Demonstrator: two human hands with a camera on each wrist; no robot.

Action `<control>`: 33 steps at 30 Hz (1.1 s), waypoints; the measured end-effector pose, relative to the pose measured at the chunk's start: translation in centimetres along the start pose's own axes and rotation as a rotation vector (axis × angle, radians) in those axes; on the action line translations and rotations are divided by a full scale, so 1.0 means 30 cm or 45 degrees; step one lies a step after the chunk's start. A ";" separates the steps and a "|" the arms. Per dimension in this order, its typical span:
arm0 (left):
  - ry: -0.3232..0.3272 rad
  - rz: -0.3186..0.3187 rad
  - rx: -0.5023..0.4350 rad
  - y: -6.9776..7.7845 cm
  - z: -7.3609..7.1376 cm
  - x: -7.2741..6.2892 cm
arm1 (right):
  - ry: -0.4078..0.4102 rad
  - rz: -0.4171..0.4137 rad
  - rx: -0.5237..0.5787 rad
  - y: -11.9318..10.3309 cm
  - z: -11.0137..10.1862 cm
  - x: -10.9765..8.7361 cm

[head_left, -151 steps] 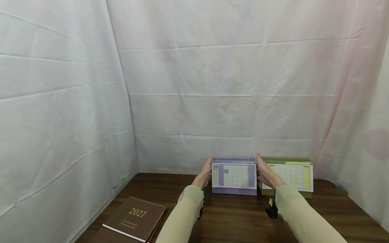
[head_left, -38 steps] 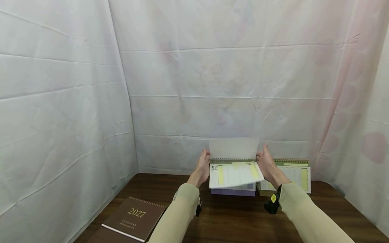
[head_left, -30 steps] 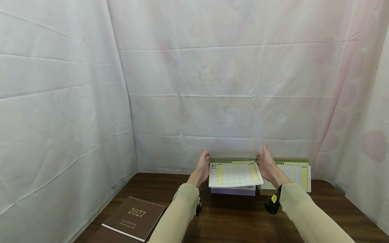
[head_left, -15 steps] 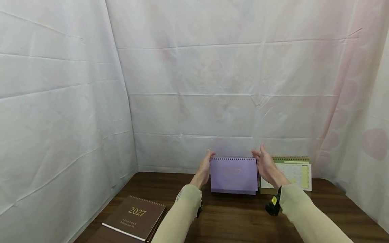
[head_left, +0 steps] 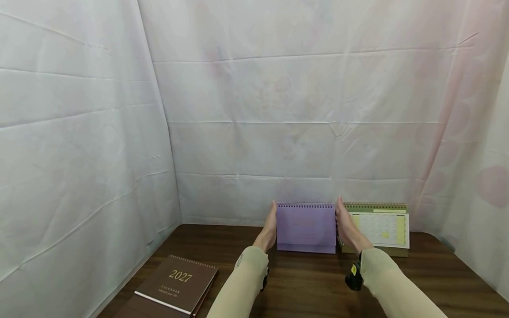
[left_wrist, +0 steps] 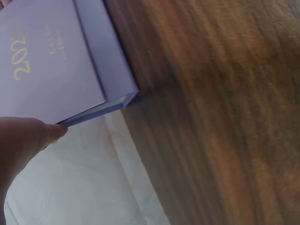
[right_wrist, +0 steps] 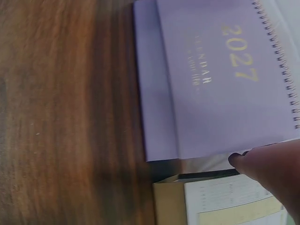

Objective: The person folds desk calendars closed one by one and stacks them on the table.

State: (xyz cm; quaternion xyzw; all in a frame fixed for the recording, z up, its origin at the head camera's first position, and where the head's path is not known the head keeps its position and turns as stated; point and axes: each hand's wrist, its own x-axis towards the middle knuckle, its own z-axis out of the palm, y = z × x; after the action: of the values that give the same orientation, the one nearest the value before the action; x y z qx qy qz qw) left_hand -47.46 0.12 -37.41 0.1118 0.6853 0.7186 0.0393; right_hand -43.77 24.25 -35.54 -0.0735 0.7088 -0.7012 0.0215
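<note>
A purple spiral-bound desk calendar (head_left: pixel 306 229) stands upright on the table, its plain cover with gold 2027 lettering facing me. My left hand (head_left: pixel 269 227) lies along its left edge, the thumb (left_wrist: pixel 55 132) at the cover's side in the left wrist view. On the opposite edge is my right hand (head_left: pixel 347 227), held upright with its thumb (right_wrist: pixel 248 161) against or very near the cover's side. Both hands look straight rather than curled, though most fingers are hidden in the wrist views. Just right of it stands a green desk calendar (head_left: pixel 381 229) showing a yellow-and-white month page, partly behind my right hand.
A brown 2027 calendar (head_left: pixel 175 282) lies at the table's front left, with another brown item under it. The dark wood table (head_left: pixel 306 282) ends at a pale fabric backdrop (head_left: pixel 254 145) behind and at both sides.
The purple calendar showed an April page, then a yellow July page with sheets turning over; now its cover faces front. Both hands have settled lower along its sides.
</note>
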 end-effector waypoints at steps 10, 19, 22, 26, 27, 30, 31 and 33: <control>-0.011 -0.059 0.006 -0.060 -0.005 -0.018 | 0.070 0.029 0.080 0.083 0.007 0.023; 0.019 -0.120 -0.024 -0.074 0.002 -0.024 | 0.085 0.053 0.067 0.095 0.016 0.019; 0.018 -0.126 -0.034 -0.072 0.006 -0.031 | 0.081 0.053 0.060 0.097 0.017 0.011; 0.017 -0.117 -0.036 -0.068 0.010 -0.038 | 0.066 0.041 0.048 0.097 0.015 0.001; 0.014 -0.113 -0.032 -0.066 0.010 -0.040 | 0.063 0.033 0.045 0.096 0.016 -0.001; 0.009 -0.106 -0.033 -0.061 0.011 -0.044 | 0.060 0.009 0.045 0.090 0.016 -0.004; 0.007 -0.102 -0.035 -0.058 0.010 -0.046 | 0.059 0.006 0.043 0.087 0.017 -0.005; 0.003 -0.097 -0.042 -0.055 0.009 -0.051 | 0.060 0.004 0.041 0.082 0.020 -0.008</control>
State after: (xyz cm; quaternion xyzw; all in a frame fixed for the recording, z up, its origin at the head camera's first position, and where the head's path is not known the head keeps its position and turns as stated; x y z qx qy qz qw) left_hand -46.07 0.17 -39.21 0.0840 0.6771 0.7279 0.0678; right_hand -43.64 23.71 -38.01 -0.0555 0.6978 -0.7141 0.0068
